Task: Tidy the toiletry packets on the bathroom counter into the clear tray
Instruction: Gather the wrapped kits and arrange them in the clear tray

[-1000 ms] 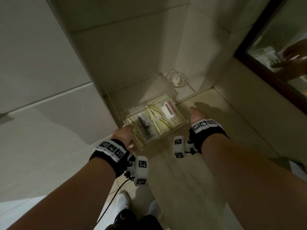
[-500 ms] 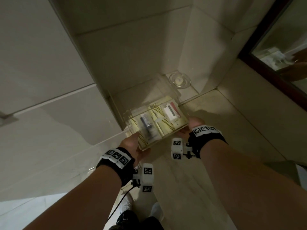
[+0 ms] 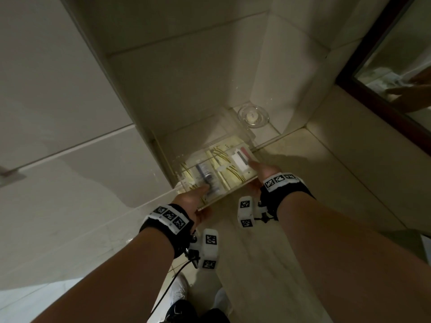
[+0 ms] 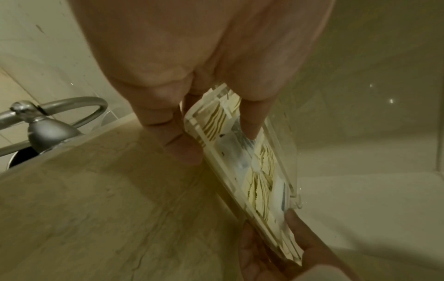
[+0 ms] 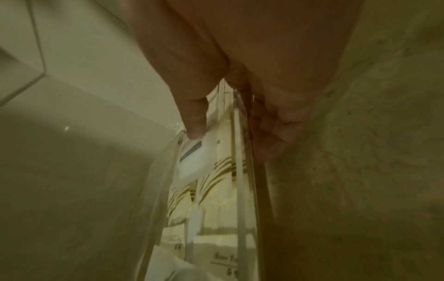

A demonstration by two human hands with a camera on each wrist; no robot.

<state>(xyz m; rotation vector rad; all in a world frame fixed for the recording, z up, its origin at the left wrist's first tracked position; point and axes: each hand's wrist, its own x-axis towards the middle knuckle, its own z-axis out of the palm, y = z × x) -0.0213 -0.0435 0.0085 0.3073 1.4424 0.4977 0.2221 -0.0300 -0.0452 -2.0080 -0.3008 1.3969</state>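
The clear tray [image 3: 235,194] holds several cream packets with gold stripes, a white packet [image 3: 240,159] and a dark-labelled one [image 3: 206,174]. It is lifted off the counter and held from both ends. My left hand [image 3: 193,201] grips its left end, thumb on top and fingers underneath; the left wrist view shows the fingers [image 4: 177,136] below the tray [image 4: 240,199]. My right hand [image 3: 263,173] grips the right end, thumb [image 5: 194,121] inside over the white packet [image 5: 192,161], fingers [image 5: 269,140] under the base.
A small round glass dish [image 3: 253,117] sits in the back corner of the beige counter [image 3: 291,206]. A dark-framed mirror [image 3: 373,73] hangs on the right wall. A metal towel ring [image 4: 48,117] is at the counter's left side. Tiled walls close in behind.
Both hands took hold of the tray's ends and lifted it off the counter, bringing it slightly toward me and tilting it.
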